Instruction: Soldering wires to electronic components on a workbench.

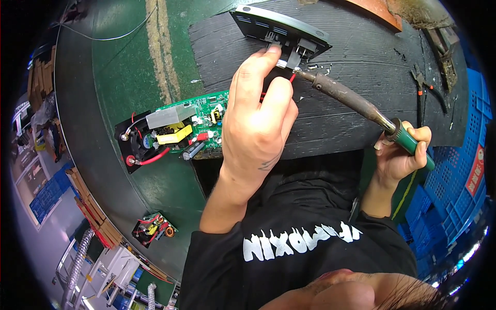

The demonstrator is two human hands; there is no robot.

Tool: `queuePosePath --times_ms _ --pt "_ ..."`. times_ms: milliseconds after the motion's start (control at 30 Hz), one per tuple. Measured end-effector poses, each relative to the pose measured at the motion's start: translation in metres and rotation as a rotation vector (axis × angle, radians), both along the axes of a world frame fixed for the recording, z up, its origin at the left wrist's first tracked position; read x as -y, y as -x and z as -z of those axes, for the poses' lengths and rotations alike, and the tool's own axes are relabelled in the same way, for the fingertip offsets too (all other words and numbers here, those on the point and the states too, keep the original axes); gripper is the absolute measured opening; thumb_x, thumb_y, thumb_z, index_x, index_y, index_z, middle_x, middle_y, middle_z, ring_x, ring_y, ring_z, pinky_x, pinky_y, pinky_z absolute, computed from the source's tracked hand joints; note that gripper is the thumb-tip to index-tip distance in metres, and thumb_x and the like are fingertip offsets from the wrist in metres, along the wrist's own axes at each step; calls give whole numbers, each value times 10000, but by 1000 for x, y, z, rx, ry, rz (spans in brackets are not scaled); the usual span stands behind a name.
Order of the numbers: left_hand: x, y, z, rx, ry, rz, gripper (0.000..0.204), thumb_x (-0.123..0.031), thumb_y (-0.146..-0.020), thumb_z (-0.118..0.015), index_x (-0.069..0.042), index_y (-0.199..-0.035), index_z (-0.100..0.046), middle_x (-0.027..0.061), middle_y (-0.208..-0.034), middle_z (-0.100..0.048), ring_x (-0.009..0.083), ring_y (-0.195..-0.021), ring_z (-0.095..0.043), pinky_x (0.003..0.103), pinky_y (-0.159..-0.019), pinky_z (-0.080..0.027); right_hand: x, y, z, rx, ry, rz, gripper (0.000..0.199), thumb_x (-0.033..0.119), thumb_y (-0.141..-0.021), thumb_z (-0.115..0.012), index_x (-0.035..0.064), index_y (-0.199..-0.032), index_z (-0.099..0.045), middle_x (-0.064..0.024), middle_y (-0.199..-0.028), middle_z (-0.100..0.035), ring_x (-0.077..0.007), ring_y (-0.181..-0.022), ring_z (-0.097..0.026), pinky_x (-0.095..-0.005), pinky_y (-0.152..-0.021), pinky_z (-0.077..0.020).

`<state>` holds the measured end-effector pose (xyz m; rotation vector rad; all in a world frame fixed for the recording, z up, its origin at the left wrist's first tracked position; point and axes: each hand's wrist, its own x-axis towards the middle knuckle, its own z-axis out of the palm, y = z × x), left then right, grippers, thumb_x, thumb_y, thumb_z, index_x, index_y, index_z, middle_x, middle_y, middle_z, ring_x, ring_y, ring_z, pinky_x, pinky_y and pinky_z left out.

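Observation:
A soldering iron (356,98) with a green handle is gripped in my right hand (403,155). Its metal tip reaches up and left to a terminal on the back of a black slotted panel (279,31), where a red wire (293,78) ends. My left hand (258,103) is bent at the panel, with the index fingertip on a black fitting on its back and the thumb close below. What lies under the left palm is hidden. Left of that hand is a green circuit board (204,111) with a silver heat sink, yellow-wrapped parts and red leads, its right end covered by the hand.
A dark ridged mat (356,51) covers the green bench (124,67). Orange-and-black pliers (421,85) lie on its right side. A second small board (154,229) rests at lower left. Blue plastic crates (454,170) stand on the right. A thin cable (111,39) curves across the upper left.

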<state>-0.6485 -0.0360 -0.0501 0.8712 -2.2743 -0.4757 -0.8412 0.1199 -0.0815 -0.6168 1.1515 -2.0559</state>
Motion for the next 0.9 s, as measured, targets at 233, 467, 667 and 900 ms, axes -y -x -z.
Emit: queuePosePath --times_ms 233,467,667,900 --pt "-1 0 1 6 23 -11 164 126 -682 -640 40 -808 -580 174 -1130 -529 245 -855 -600 294 -742 -493 -1 0 1 -4 -3 -9 273 320 -908 -404 55 -921 -467 -215 -691 -590 -221 -410 -532 -263 -355 -438" --pt "-1 2 2 22 65 -8 178 127 -671 -642 38 -813 -581 179 -1117 -538 274 -879 -595 310 -754 -496 0 1 -1 0 -11 -2 276 324 -911 -403 54 -919 -462 -213 -696 -588 -221 -411 -528 -268 -360 -442" --pt "-1 3 3 7 60 -6 186 131 -665 -639 37 -815 -581 180 -1114 -539 287 -903 -595 319 -766 -500 -1 1 -1 1 -25 20 279 330 -909 -402 57 -918 -461 -211 -689 -585 -216 -406 -521 -267 -357 -437" --pt "-1 2 5 5 57 -12 179 134 -668 -635 37 -811 -587 185 -1121 -531 287 -906 -606 320 -755 -512 -1 0 0 2 -16 17 277 332 -900 -407 61 -906 -463 -203 -666 -580 -213 -390 -509 -267 -345 -428"
